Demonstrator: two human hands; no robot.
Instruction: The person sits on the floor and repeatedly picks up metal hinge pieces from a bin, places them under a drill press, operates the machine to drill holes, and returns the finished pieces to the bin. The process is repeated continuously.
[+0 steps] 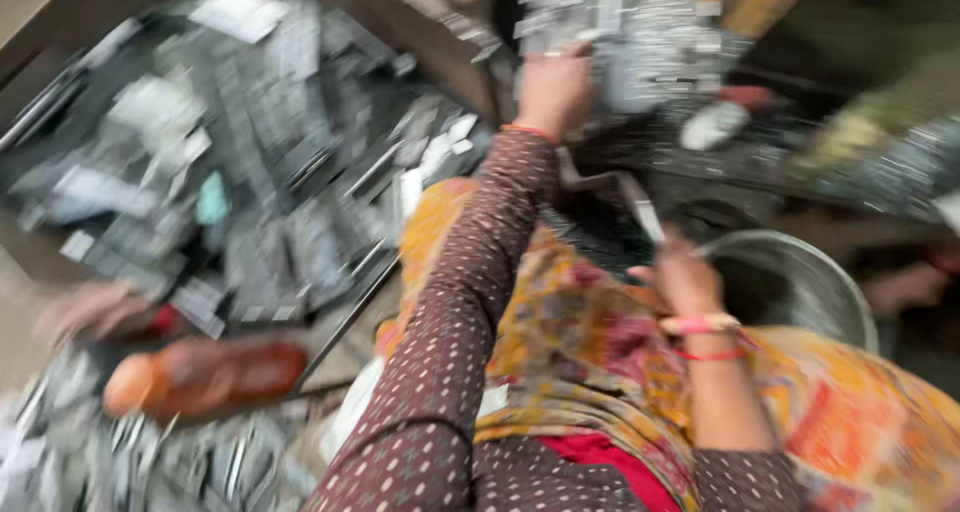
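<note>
The view is blurred by motion. My left hand reaches far forward in a brown dotted sleeve and grips a grey metal piece at the top of the frame. My right hand, with pink and red bangles at the wrist, is shut on a thin metal tool that points up and left. A round steel bowl sits just right of that hand. A yellow patterned cloth lies across my lap between the arms.
A large heap of grey metal scrap fills the left half. An orange bottle lies at the lower left, with another person's hand above it. More scrap lies at the right.
</note>
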